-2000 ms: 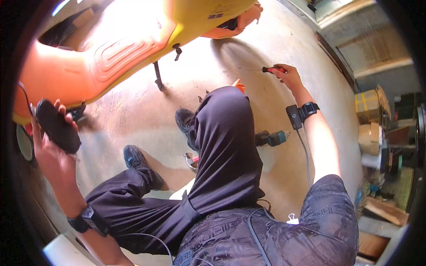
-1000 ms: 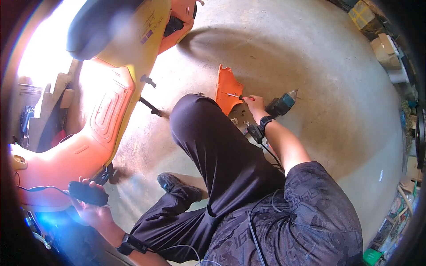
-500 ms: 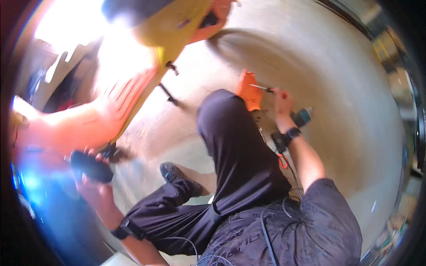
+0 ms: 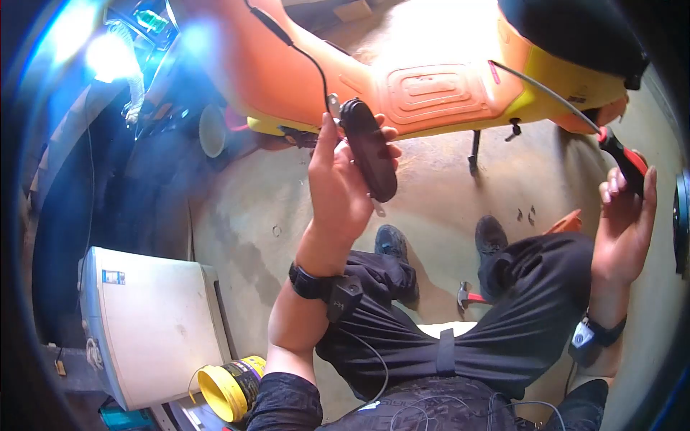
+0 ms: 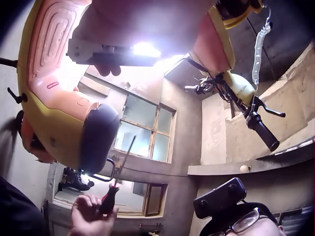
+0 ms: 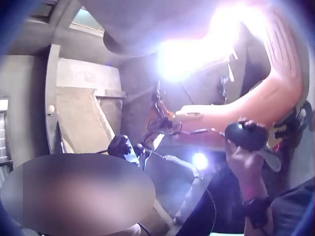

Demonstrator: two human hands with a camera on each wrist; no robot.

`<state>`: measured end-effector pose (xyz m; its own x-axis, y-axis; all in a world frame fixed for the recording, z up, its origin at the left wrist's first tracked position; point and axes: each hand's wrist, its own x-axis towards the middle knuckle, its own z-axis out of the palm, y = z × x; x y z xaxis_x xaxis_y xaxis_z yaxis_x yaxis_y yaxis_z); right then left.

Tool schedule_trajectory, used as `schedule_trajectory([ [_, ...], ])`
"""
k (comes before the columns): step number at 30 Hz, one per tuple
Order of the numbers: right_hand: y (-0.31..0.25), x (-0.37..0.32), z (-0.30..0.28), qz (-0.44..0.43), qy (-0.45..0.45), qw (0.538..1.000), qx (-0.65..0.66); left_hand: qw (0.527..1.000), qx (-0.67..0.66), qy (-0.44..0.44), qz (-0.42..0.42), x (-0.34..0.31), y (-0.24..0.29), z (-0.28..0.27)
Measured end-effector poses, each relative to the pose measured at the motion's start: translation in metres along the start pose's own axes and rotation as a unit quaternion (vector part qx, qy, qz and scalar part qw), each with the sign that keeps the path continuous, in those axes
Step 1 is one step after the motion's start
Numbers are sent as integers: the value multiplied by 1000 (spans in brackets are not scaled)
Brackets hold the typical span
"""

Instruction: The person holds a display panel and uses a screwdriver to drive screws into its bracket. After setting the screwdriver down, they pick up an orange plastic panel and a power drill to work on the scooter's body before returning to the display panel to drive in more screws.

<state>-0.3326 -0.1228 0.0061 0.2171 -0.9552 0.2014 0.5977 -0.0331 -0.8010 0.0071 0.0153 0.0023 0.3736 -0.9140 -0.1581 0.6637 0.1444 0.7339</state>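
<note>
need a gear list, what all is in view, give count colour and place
scooter: 1, orange and yellow, top of head view
oval part: 1, black, in left hand
cable: 1, black, by oval part
screwdriver: 1, red and black, in right hand
hammer: 1, red-handled, on floor near right shoe
panel: 1, orange, partly hidden behind trousers
small bits: a few, dark, on floor
bucket: 1, yellow, lower left
box: 1, whitish, beside bucket
window: 1 or more, pale, left wrist view
wrist cameras: 2, dark, one per wrist
trousers: 1, black, lower middle
shoes: 2, dark, on floor
left hand: 1, bare, centre
right hand: 1, bare, far right
</note>
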Motion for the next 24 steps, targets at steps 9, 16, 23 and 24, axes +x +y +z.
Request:
schedule_trajectory([
  [9, 67, -8, 76, 85, -89, 991, 50, 997, 1, 26, 66, 4, 12, -20],
  [16, 82, -8, 72, 96, -14, 995, -29, 998, 39, 23, 42, 3, 12, -21],
  [23, 85, -5, 69, 102, -44, 993, -31, 993, 97, 44, 49, 7, 6, -3],
  [24, 85, -5, 67, 104, -41, 993, -31, 993, 98, 46, 46, 6, 5, -1],
])
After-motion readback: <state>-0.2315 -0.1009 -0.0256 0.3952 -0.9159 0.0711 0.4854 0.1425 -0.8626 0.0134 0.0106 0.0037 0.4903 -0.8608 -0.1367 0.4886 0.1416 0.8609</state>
